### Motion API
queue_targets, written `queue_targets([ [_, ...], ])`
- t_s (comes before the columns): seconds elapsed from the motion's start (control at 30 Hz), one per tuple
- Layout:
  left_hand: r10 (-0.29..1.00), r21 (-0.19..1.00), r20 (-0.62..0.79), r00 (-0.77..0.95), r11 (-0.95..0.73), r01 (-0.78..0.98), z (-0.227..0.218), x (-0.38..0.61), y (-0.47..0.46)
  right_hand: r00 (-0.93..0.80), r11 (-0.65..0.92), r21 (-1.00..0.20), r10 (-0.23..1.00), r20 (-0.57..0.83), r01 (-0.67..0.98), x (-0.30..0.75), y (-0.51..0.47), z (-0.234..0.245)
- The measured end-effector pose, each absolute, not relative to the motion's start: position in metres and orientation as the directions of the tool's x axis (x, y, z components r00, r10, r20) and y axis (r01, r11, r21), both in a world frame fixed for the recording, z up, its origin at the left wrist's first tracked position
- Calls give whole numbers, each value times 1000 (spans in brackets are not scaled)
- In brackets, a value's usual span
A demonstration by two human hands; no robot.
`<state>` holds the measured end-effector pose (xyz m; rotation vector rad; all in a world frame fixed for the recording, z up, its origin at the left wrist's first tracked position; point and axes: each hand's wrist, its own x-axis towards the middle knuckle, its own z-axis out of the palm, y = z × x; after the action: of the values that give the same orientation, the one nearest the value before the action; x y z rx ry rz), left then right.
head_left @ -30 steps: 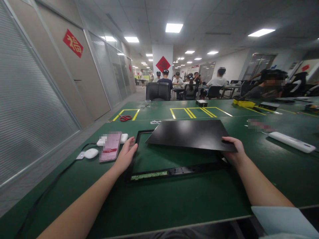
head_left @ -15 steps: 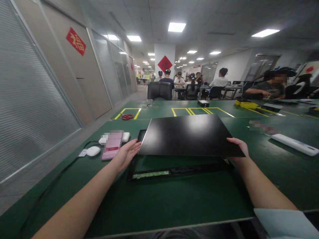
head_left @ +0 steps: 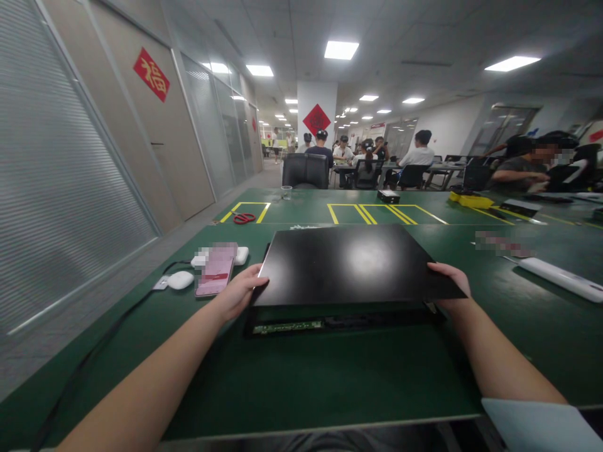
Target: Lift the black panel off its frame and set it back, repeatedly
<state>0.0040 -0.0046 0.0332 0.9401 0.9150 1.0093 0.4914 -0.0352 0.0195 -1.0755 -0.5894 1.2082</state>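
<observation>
A flat black panel [head_left: 353, 263] hovers just above a black rectangular frame [head_left: 339, 323] that lies on the green table [head_left: 301, 376]. My left hand [head_left: 240, 290] grips the panel's near left corner, fingers curled under it. My right hand [head_left: 452, 282] grips its near right corner, thumb on top. The panel covers most of the frame; only the frame's near bar, with a green circuit strip [head_left: 287, 327], shows below it.
A pink phone [head_left: 217, 271], a white earbud case [head_left: 241, 255] and a white puck [head_left: 181, 280] on a black cable lie at left. A long white bar [head_left: 560, 278] lies at right. Red scissors [head_left: 244, 218] rest farther back. Several seated people work at tables beyond.
My left hand has left the frame's edge and taken the panel's left corner. The panel has come toward me and down, now nearly covering the frame.
</observation>
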Motion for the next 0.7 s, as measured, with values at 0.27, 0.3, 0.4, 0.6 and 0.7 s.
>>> queue_targets([
  [0.27,957,929,-222,186,266,-259,31,-1,2,251,-156,-940,938,-237,-305,472,-33,25],
  [0.3,959,928,-216,182,260,-268,30,-1,2,241,-144,-947,946,-218,-289,472,-33,24],
  [0.4,966,928,-197,167,239,-287,29,1,1,264,-114,-960,947,-184,-257,474,-31,22],
  [0.6,971,923,-188,150,227,-311,34,7,-5,426,-88,-985,893,-143,-147,483,-25,15],
  [0.7,971,921,-197,138,231,-315,36,8,-6,461,-49,-989,881,-109,-140,484,-25,13],
])
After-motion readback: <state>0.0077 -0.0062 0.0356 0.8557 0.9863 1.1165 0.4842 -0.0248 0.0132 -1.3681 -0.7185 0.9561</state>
